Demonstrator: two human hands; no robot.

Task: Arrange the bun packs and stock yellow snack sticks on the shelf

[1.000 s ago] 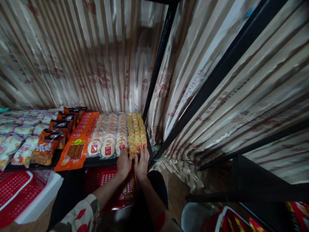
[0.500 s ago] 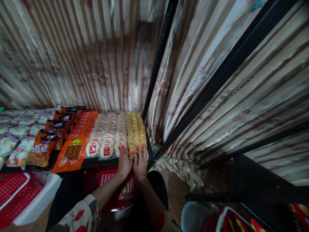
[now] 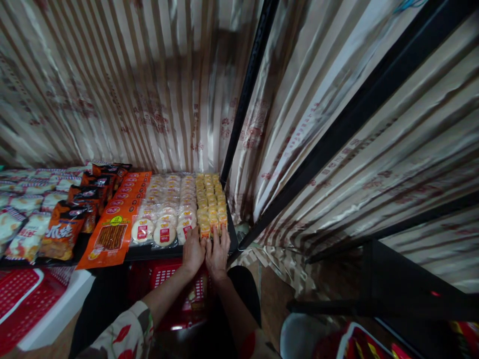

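Yellow wrapped snack packs stand in tight rows at the right end of a black shelf. My left hand is at the front left corner of these rows, its fingers stretched forward between them and the round white crackers in clear wrappers. Beside it, my right hand rests its outstretched fingers against the front of the yellow packs. The two thumbs come close together at the shelf's front edge. Neither hand has lifted a pack; the left fingertips are partly hidden.
An orange bag of sticks, orange-black snack bags and white snack bags lie to the left. Below are red baskets. Black posts and striped curtain stand behind and to the right.
Both hands stay at the front of the yellow packs. The right fingers have shifted slightly, with a little more spread. The view has turned very slightly.
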